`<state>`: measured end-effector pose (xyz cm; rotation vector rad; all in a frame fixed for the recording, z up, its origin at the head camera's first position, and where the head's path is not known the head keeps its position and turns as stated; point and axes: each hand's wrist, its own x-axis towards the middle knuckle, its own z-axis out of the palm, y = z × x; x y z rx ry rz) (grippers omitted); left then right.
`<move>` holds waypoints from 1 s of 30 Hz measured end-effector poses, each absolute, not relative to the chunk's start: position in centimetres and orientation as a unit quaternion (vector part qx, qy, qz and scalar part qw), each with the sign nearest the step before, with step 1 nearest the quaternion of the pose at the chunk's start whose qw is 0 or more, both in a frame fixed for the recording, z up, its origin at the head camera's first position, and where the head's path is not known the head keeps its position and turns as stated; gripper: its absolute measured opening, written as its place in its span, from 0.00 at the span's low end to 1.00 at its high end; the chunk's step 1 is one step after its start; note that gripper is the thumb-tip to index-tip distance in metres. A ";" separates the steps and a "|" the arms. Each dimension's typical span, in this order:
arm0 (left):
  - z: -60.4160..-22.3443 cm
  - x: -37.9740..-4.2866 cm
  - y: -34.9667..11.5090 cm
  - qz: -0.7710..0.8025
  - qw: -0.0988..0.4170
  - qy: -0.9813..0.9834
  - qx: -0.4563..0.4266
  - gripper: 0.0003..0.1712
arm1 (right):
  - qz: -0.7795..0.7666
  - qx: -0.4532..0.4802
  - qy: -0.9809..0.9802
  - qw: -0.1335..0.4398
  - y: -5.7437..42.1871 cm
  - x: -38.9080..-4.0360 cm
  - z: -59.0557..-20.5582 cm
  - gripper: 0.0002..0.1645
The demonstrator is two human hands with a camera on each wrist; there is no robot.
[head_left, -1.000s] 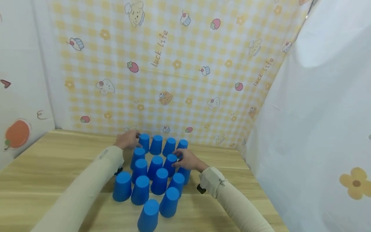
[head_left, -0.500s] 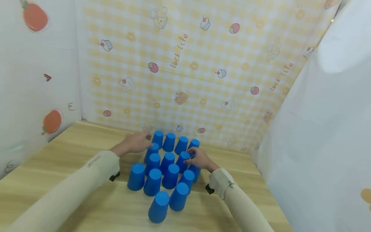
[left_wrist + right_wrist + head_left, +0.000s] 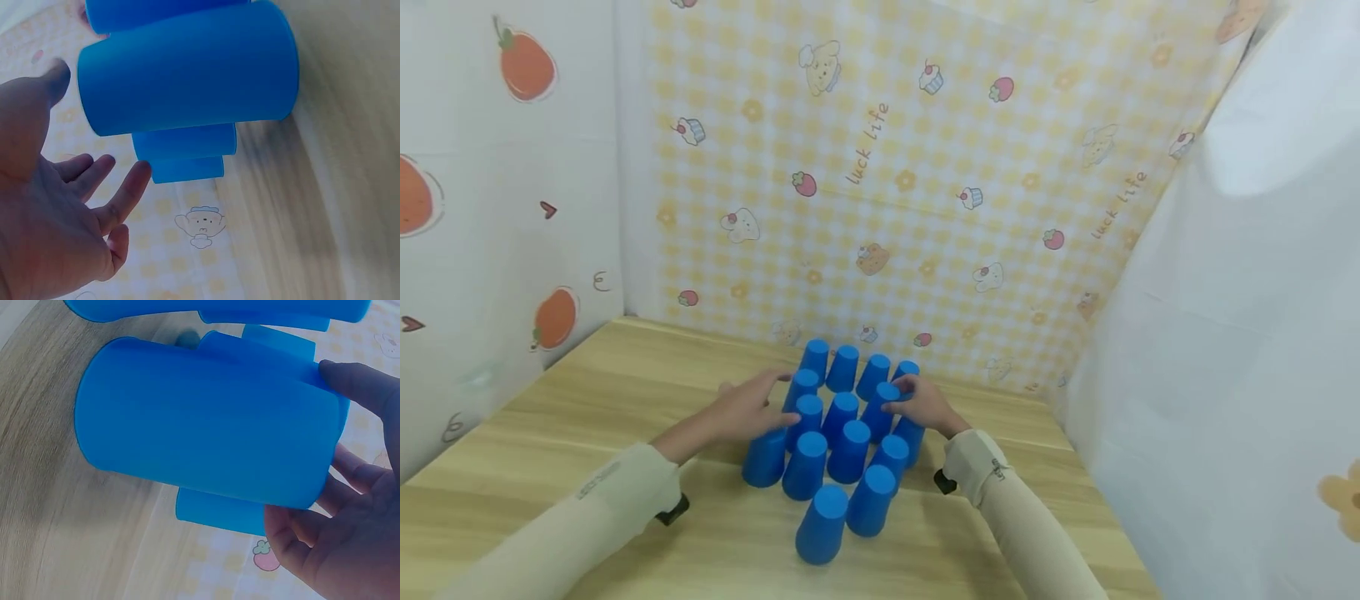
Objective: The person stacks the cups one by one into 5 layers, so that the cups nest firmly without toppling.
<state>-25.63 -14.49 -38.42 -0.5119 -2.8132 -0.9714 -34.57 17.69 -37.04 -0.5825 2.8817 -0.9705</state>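
Blue cups stand upside down in several rows on the wooden table [image 3: 985, 533]. My left hand [image 3: 745, 412] is spread at the left side of the group, its thumb near a left cup [image 3: 807, 429]. In the left wrist view the left hand [image 3: 62, 206] has its fingers apart beside a large near cup [image 3: 187, 72], gripping nothing. At the right, my right hand [image 3: 927, 407] pinches the upper part of an inner cup [image 3: 877, 414], which looks slightly raised. The right wrist view shows the right hand [image 3: 350, 531] partly hidden behind a nearer cup [image 3: 206, 419].
Single cups stand at the front, one [image 3: 822, 529] nearest me and another [image 3: 871, 504] beside it. Behind the back row hangs a yellow checked cloth [image 3: 850, 225]. White sheets [image 3: 1240, 333] close off both sides.
My left hand has come back from the rear left cup towards the nearer left cups, fingers spreading. The cup in my right hand has risen slightly. The head view has swung left.
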 end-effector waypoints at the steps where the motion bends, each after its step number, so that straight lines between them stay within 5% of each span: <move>1: -38.4 -25.2 -14.8 -0.316 0.064 -0.932 -0.168 0.43 | -0.317 -0.189 0.929 0.026 17.6 -34.7 -37.0 0.25; 14: -38.4 -22.5 -15.9 -0.292 0.051 -0.937 -0.185 0.39 | -0.380 -0.142 0.914 0.010 18.9 -35.1 -36.6 0.30; 22: -39.2 -22.2 -15.1 -0.272 0.042 -0.947 -0.167 0.21 | -0.391 -0.124 0.912 0.003 19.6 -35.0 -36.5 0.29; 30: -39.3 -22.5 -14.6 -0.281 0.043 -0.946 -0.158 0.23 | -0.388 -0.123 0.914 -0.001 19.4 -35.5 -37.0 0.30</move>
